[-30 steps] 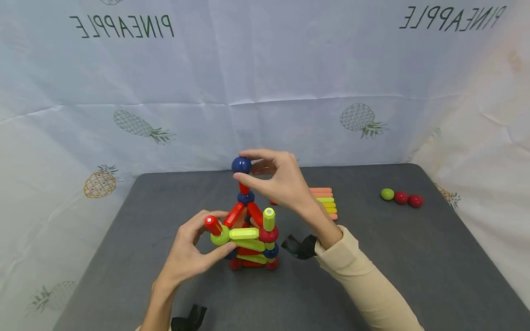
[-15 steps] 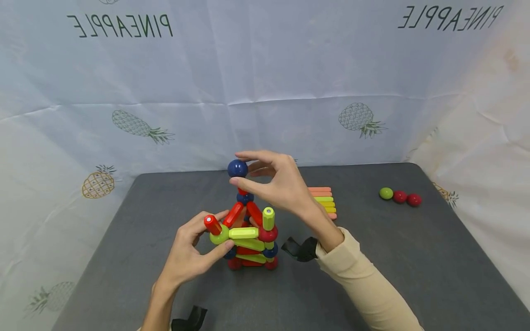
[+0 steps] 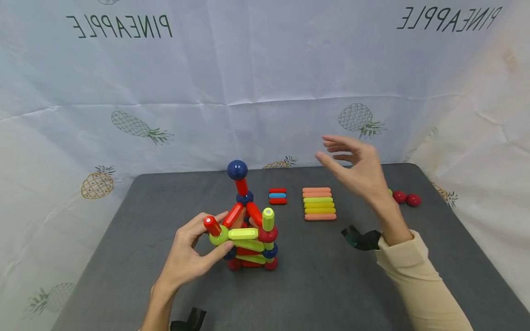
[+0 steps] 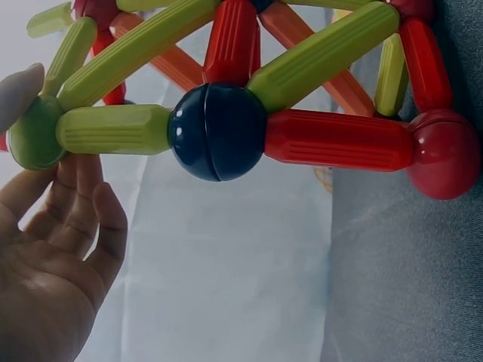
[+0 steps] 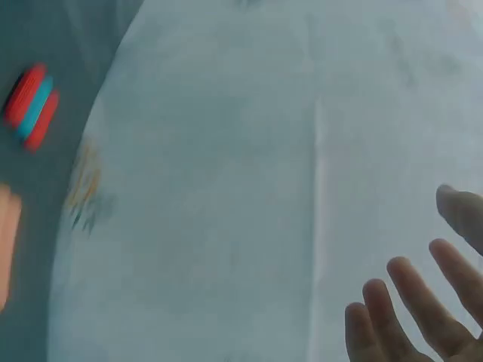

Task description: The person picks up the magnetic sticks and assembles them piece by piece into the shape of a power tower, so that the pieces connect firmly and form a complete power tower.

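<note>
A magnetic ball-and-stick structure (image 3: 243,233) stands on the grey table, built of red, lime-green and orange sticks joined by coloured balls. At its top, a large blue ball (image 3: 237,169) sits on a short red stick (image 3: 241,186) that leans slightly left above a smaller blue ball (image 3: 245,197). My left hand (image 3: 191,250) pinches the structure's green ball (image 4: 34,134) at the upper left corner, thumb on one side and fingers on the other. Raised over the table to the right, my right hand (image 3: 358,168) holds nothing, its fingers spread and gently bent.
Short red and blue sticks (image 3: 277,196) lie behind the structure. To their right is a row of longer orange, yellow and green sticks (image 3: 319,205). Red balls (image 3: 399,197) sit farther right, a green one mostly hidden behind my right wrist. A pineapple-print cloth (image 3: 248,82) hangs behind the table.
My right hand has let go of the large blue ball and moved right, uncovering the short red stick and the loose sticks. The blue ball stays on top. My left hand keeps its place.
</note>
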A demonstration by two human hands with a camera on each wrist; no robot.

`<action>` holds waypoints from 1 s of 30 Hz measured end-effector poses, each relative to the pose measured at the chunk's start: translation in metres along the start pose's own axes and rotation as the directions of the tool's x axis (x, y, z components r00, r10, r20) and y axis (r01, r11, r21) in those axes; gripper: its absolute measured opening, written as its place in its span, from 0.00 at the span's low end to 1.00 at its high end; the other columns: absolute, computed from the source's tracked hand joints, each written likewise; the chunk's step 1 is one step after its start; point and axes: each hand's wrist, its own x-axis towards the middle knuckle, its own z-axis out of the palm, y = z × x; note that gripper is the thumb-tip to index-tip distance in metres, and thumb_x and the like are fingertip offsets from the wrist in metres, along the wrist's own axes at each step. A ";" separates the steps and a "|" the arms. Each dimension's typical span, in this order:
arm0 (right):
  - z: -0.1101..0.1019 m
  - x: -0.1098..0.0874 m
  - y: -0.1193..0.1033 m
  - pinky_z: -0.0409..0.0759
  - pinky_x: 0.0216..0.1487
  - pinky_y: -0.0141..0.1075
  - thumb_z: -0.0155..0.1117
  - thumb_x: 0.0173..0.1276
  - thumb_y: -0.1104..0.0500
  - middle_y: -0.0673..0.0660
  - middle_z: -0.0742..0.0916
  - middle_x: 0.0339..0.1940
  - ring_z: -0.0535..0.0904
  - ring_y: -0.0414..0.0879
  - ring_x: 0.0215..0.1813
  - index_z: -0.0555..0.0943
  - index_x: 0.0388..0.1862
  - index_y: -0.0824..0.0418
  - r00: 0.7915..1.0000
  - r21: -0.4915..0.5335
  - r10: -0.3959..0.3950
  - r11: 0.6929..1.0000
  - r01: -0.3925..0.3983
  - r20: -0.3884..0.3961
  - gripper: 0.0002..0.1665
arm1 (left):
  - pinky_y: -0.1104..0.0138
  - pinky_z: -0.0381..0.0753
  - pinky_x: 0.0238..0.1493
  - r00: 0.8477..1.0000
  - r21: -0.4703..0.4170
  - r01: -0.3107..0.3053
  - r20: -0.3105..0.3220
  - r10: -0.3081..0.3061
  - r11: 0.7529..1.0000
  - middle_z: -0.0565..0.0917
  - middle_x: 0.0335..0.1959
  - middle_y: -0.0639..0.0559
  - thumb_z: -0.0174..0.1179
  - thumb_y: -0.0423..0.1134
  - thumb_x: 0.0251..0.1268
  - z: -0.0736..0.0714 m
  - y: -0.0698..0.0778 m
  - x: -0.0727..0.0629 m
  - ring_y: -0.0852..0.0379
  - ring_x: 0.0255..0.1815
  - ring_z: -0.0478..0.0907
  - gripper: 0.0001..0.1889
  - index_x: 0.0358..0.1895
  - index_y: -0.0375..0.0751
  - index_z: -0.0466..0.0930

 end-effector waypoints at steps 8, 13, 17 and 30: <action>-0.069 -0.014 0.076 0.70 0.49 0.14 0.70 0.70 0.50 0.39 0.85 0.51 0.72 0.18 0.48 0.81 0.66 0.59 0.976 -0.209 0.171 0.958 -0.197 -0.137 0.28 | 0.73 0.82 0.45 1.000 -0.006 -0.008 -0.005 0.008 1.000 0.83 0.42 0.56 0.76 0.26 0.51 -0.001 -0.002 -0.001 0.64 0.42 0.79 0.31 0.62 0.40 0.82; -0.100 -0.030 0.129 0.67 0.38 0.14 0.68 0.71 0.52 0.32 0.84 0.45 0.79 0.29 0.47 0.82 0.62 0.66 0.964 -0.361 0.213 0.897 -0.257 -0.157 0.26 | 0.74 0.82 0.44 1.000 0.005 -0.003 -0.005 0.003 1.000 0.83 0.42 0.57 0.76 0.27 0.52 -0.001 -0.002 -0.002 0.65 0.42 0.78 0.30 0.62 0.41 0.82; -0.115 -0.046 0.165 0.65 0.25 0.27 0.65 0.71 0.58 0.75 0.86 0.49 0.82 0.67 0.47 0.78 0.62 0.75 0.957 -0.518 0.287 0.814 -0.265 -0.038 0.27 | 0.73 0.82 0.43 1.000 0.011 0.008 -0.003 -0.008 1.000 0.83 0.41 0.58 0.76 0.27 0.52 -0.001 -0.002 -0.002 0.64 0.41 0.78 0.30 0.63 0.42 0.82; -0.127 -0.084 0.219 0.76 0.43 0.63 0.71 0.60 0.64 0.82 0.84 0.44 0.77 0.76 0.48 0.76 0.54 0.85 0.886 -0.607 0.463 0.710 -0.356 0.023 0.30 | 0.71 0.82 0.43 1.000 0.021 -0.011 -0.018 0.011 1.000 0.84 0.40 0.57 0.76 0.28 0.51 0.001 -0.001 0.001 0.65 0.41 0.78 0.31 0.62 0.43 0.83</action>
